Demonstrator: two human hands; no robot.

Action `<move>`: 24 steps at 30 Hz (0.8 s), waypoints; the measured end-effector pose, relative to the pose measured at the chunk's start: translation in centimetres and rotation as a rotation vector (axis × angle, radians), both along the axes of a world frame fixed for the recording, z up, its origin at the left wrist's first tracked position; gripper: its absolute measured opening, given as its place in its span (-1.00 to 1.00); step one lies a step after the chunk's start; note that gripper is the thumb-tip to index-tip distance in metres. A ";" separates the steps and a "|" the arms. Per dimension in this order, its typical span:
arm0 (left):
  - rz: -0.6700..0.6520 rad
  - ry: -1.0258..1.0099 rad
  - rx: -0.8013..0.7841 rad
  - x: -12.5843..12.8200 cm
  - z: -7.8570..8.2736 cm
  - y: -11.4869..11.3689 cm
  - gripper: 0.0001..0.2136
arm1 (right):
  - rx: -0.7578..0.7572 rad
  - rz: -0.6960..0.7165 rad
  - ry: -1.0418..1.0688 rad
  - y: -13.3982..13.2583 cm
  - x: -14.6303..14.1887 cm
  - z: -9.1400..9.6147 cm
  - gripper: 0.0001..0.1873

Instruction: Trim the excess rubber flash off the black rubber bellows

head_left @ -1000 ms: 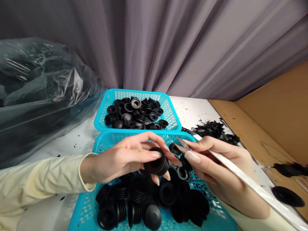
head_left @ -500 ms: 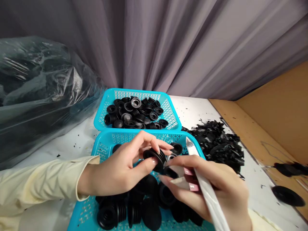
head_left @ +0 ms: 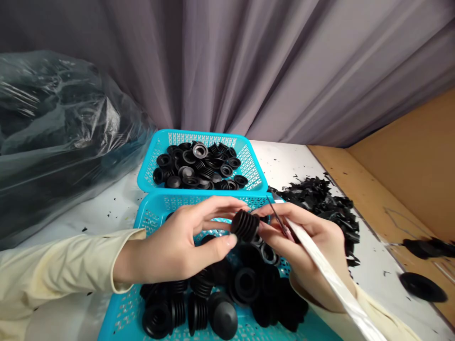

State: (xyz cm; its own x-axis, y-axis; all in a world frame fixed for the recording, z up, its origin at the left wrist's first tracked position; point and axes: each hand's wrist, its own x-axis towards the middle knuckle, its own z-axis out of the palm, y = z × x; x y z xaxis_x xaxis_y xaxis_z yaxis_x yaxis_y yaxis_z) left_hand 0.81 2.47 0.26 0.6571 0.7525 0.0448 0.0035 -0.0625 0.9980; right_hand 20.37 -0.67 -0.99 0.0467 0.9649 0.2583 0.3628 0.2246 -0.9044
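Observation:
My left hand (head_left: 192,241) is closed around a black ribbed rubber bellows (head_left: 245,225), its thumb below and its fingers above and behind. The bellows lies on its side over the near blue basket (head_left: 142,208), ribs facing me. Against its right end rest the fingertips of my right hand (head_left: 305,237). That hand also grips a long white-wrapped tool (head_left: 320,260) with a pointed metal tip, slanting across the fingers. A thin dark prong and a bit of pink show beside it; the tool's exact kind is unclear. More black bellows (head_left: 222,315) lie in the basket below.
Behind stands a second blue basket (head_left: 142,177) full of ribbed black parts. Black rubber scraps (head_left: 309,194) are heaped at right, near a round black disc (head_left: 423,287). A clear plastic bag (head_left: 71,132) bulges at left; a grey curtain (head_left: 227,61) hangs behind.
The bellows has turned so its ribs face me and has shifted slightly right and up. My right hand has rotated and moved up, with the white tool now slanting lower right.

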 end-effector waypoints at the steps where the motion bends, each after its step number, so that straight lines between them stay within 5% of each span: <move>1: 0.006 0.045 0.012 0.1 0.0 0.0 -0.68 | -0.047 0.008 0.037 0.1 0.0 0.2 -0.96; 4: 0.042 0.116 0.058 0.2 0.0 0.1 -0.66 | -0.073 -0.004 0.082 0.3 -0.2 0.6 -0.94; 8: 0.058 0.114 0.051 0.3 -0.2 0.0 -0.70 | 0.082 -0.047 0.033 0.1 -0.4 0.3 -0.86; 24: -0.034 0.105 -0.038 0.0 0.1 0.5 -0.73 | 0.234 0.157 -0.012 -0.3 0.4 0.1 -0.81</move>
State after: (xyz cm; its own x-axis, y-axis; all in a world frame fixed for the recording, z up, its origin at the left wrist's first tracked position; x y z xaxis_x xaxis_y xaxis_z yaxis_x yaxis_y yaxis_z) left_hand 0.83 2.95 0.35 0.6815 0.7298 -0.0539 0.1069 -0.0264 0.9939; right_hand 20.80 -0.98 -0.87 -0.1027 0.8741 0.4748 0.3178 0.4812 -0.8170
